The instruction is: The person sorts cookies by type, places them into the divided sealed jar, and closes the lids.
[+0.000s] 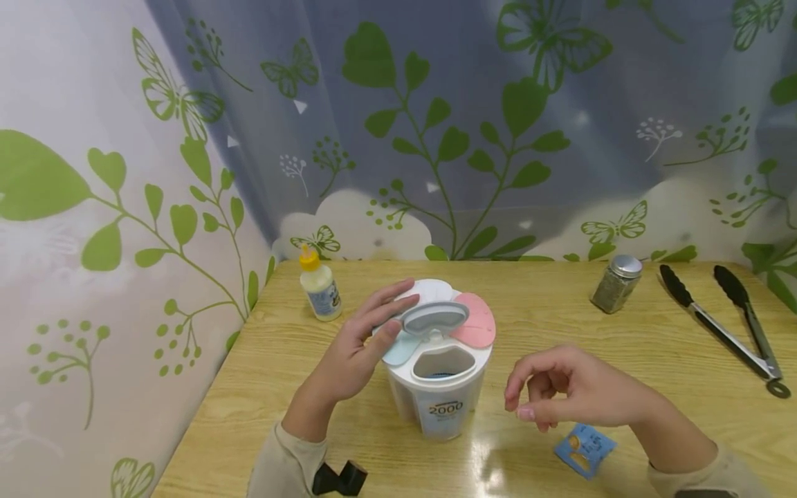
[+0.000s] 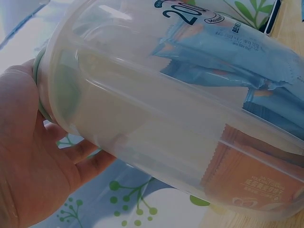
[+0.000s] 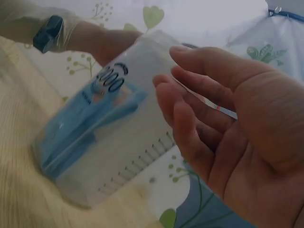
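A clear plastic storage canister (image 1: 407, 398) marked "2000" stands upright on the table, its lid split into white, pink and blue sections. The grey flap (image 1: 436, 319) of the front section is raised, leaving its opening uncovered. My left hand (image 1: 358, 349) rests on the left side of the lid with fingers extended. Through the wall in the left wrist view, blue packets (image 2: 228, 57) and an orange packet (image 2: 247, 175) show in separate compartments. Right of the canister, my right hand (image 1: 582, 387) hovers with loosely bent fingers, holding nothing. A blue snack packet (image 1: 584, 449) lies just below it.
At the back left stands a small bottle (image 1: 322, 290) with a yellow cap. A glass spice jar (image 1: 616, 285) sits at the back right, beside black-tipped tongs (image 1: 725, 332) lying spread. A patterned curtain (image 1: 436, 138) borders the wooden table (image 1: 535, 318).
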A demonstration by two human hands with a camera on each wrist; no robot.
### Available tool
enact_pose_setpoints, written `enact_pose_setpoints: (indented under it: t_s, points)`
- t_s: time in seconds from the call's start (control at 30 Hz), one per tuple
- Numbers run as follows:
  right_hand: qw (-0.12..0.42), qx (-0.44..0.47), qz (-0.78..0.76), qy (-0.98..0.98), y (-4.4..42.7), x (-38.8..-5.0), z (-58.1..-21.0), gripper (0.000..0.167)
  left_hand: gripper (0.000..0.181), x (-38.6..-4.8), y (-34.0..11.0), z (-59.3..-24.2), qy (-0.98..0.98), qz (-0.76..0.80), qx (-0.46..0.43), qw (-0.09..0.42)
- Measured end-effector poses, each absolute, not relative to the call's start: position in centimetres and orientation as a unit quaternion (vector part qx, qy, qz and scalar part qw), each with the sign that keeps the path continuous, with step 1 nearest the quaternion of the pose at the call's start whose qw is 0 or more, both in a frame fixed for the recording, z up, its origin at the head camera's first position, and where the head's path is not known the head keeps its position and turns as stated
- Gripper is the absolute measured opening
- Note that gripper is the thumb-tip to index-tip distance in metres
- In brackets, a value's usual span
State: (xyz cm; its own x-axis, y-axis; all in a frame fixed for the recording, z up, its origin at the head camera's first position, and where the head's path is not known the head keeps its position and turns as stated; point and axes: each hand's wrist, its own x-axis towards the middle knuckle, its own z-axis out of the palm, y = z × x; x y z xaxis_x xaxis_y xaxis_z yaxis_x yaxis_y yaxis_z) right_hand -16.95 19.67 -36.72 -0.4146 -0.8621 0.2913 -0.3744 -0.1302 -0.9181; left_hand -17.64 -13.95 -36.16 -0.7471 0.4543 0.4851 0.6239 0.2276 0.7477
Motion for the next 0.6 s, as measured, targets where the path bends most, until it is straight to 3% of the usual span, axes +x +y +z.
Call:
enact_pose_setpoints:
  t_s: [0.17,0.6]
  points:
    - [0.258,-0.506,-0.553,0.609,21.4,-17.5,-38.5,0.038,0.039,-17.6,-14.0,-36.1,-0.779,-0.516,-0.346,0.084]
    - [0.281,-0.495,-0.548,0.613,26.6,-18.0,-42.2,0.048,0.039,-17.6,-14.0,-36.1,-0.777,-0.519,-0.347,0.079]
